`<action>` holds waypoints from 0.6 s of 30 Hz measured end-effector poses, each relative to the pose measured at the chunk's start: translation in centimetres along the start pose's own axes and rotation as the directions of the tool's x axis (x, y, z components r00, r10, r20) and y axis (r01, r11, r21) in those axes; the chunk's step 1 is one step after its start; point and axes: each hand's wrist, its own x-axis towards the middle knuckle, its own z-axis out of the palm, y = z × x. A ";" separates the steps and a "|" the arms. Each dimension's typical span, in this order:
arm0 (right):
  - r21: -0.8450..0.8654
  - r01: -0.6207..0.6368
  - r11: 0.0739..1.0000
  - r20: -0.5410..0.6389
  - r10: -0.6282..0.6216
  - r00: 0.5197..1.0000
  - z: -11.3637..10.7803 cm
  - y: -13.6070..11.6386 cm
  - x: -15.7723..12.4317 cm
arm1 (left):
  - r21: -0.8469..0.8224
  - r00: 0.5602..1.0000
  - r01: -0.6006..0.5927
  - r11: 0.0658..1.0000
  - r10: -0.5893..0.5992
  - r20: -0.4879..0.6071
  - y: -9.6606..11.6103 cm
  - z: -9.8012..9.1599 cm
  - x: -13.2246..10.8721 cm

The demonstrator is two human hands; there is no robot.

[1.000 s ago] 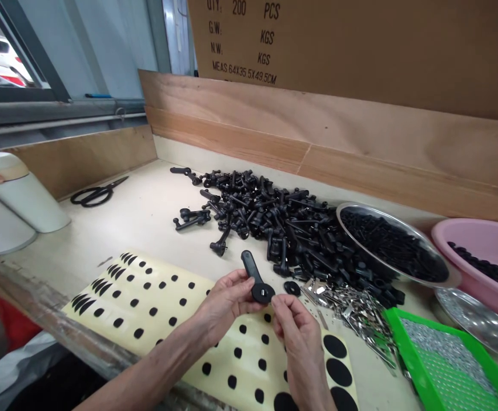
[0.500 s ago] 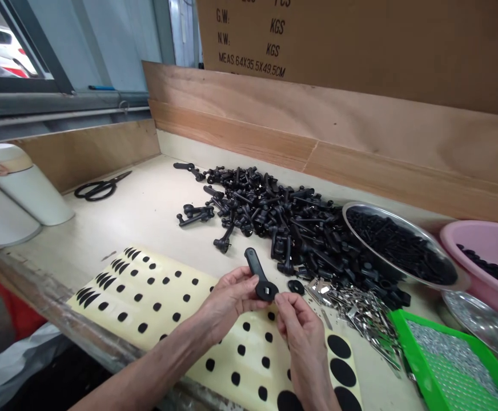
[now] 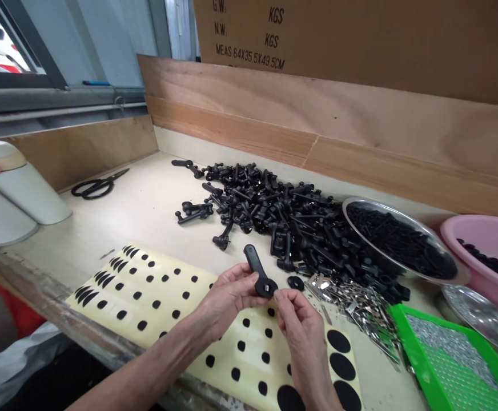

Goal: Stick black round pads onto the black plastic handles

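A black plastic crank handle, with a round end and a small square metal insert, is pinched in my left hand between thumb and fingers. My right hand is closed at the rim of the round end, its thumb and forefinger pressed together; whether something small sits between them is hidden. Just beyond the right fingers lies a black round cap on the table. Under both hands spreads a yellowish sticker sheet with black dots and larger black discs.
Black crank parts are heaped behind the hands, beside loose metal clips. At right stand a steel bowl, a pink basin and a green tray of small metal pieces. Scissors and white bottles are at left.
The view has tilted slightly, so everything sits a little higher in the picture. Both hands keep nearly the same grip and position on the crank handle.
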 end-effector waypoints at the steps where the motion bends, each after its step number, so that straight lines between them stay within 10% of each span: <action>1: -0.005 0.005 1.000 -0.007 -0.005 1.000 0.1 -0.2 0.0 | 0.004 1.000 -0.002 1.000 0.002 0.004 0.0 0.0 0.0; 18: -0.090 0.062 0.994 -0.023 -0.064 0.998 0.0 -0.1 0.0 | 0.092 0.995 -0.094 0.991 0.090 0.047 0.7 1.1 -0.6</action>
